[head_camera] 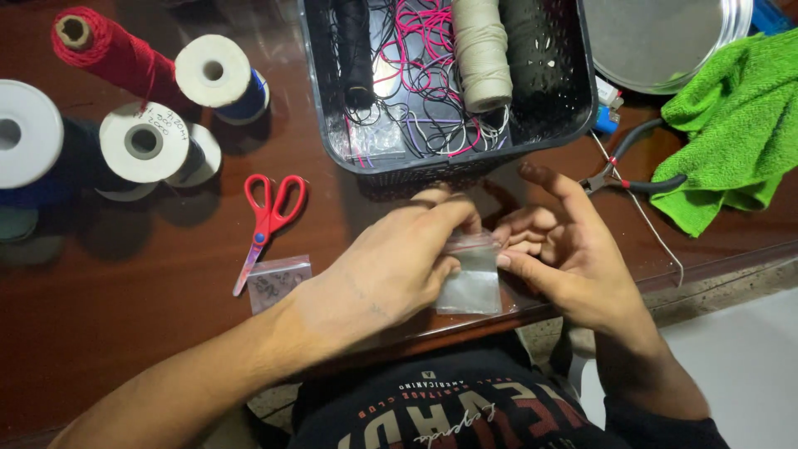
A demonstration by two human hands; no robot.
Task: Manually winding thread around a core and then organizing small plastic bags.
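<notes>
**Bag mouth pinched between both hands, at the near table edge**

Hands first: left hand closed in a pinch on the top strip of a small clear zip bag; right hand holds the same strip from the other side with thumb and one finger, remaining fingers spread loose and wide; bag hangs flat below the pinch, over the front edge of the brown table; contents too small to tell.

My read of the step: working the bag's seal; how to do it well:
- keep the two pinches close together on the strip, one per wall; pulling from the corners just stretches the film
- part the walls gently, straight away from each other; a jerk could scatter whatever is inside over the table edge and onto the lap
- shift the bag further inboard over the table first; it sits right at the edge now
- keep the mouth up and the body hanging down

Nearby, for reference: second small zip bag lies flat just left of the left wrist, touching the tip of the red scissors; black basket of cord and thread spools just beyond the hands; pliers and green cloth to the right; thread spools well apart at far left.
</notes>
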